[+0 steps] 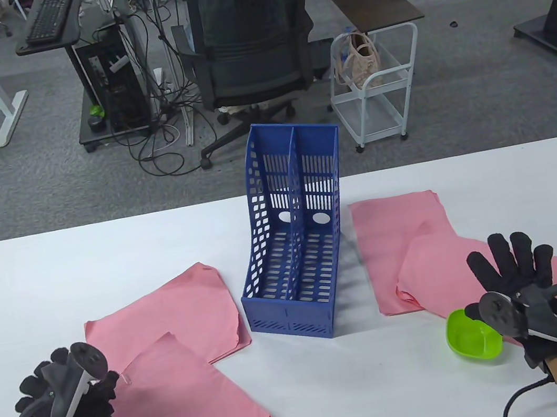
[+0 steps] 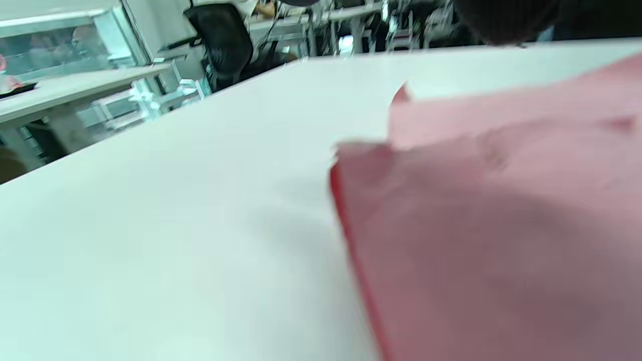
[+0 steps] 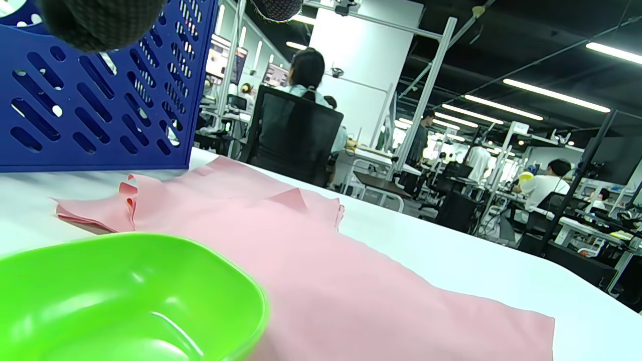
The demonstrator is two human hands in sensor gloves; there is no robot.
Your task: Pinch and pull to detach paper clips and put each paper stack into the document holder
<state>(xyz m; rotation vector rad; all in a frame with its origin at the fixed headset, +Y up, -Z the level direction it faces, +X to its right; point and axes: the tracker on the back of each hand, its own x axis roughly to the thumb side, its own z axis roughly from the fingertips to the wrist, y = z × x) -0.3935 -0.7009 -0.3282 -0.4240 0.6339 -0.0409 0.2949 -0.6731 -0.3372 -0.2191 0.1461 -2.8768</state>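
Observation:
The blue two-slot document holder (image 1: 290,249) stands upright mid-table with both slots bare. Two pink paper stacks lie to its left, a far one (image 1: 168,312) and a near one (image 1: 184,411). A small wire paper clip (image 1: 124,377) sits at the near one's top-left corner. My left hand (image 1: 95,388) rests at that corner with loosely bent fingers and nothing seen in its grip. Two more pink stacks overlap on the right, a far one (image 1: 399,231) and a near one (image 1: 443,266). My right hand (image 1: 514,259) lies flat on the near one, fingers spread.
A green bowl (image 1: 473,336) sits just left of my right wrist, partly on the right near stack; it looks bare inside (image 3: 125,301). The white table (image 1: 342,400) ends behind the holder. An office chair (image 1: 251,47) and a white cart (image 1: 376,91) stand beyond.

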